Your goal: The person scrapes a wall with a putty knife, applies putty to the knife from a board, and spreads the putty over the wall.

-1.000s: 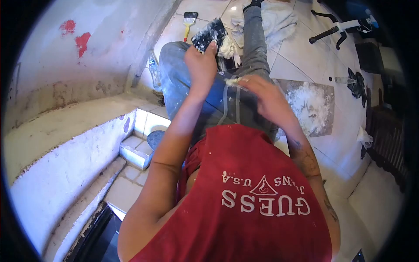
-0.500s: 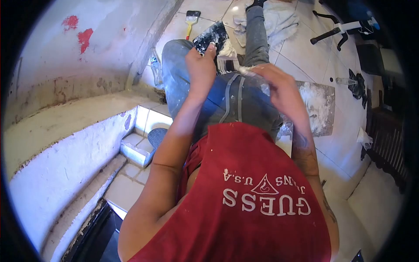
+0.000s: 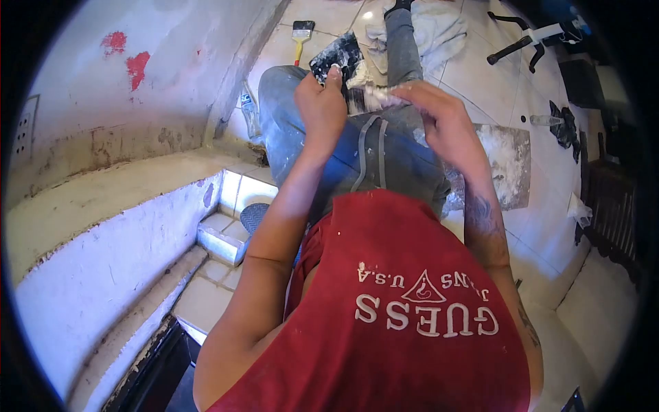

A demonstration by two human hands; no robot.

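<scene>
My left hand (image 3: 322, 110) is closed on a black plate (image 3: 336, 56) smeared with white paste, its thumb lying over the near edge. My right hand (image 3: 443, 117) grips a paste-covered putty knife (image 3: 377, 98) by the handle end. The knife's blade lies against the lower right part of the plate, where a lump of white paste (image 3: 358, 75) sits. Both tools are above my grey-trousered lap. Paste also coats my right fingertips, and the exact shape of the knife's handle is hidden by them.
A paintbrush (image 3: 301, 41) with a yellow handle lies on the tiles beyond my knee. Near the stained wall (image 3: 103, 130) stands a clear bottle (image 3: 248, 113). At right are a paste-smeared board (image 3: 504, 168), another bottle (image 3: 546, 120) and a white cloth (image 3: 432, 38).
The putty knife has turned and shifted slightly against the plate, and my right hand has moved a little. The lump of paste looks smaller and spread differently. The whole view has shifted slightly.
</scene>
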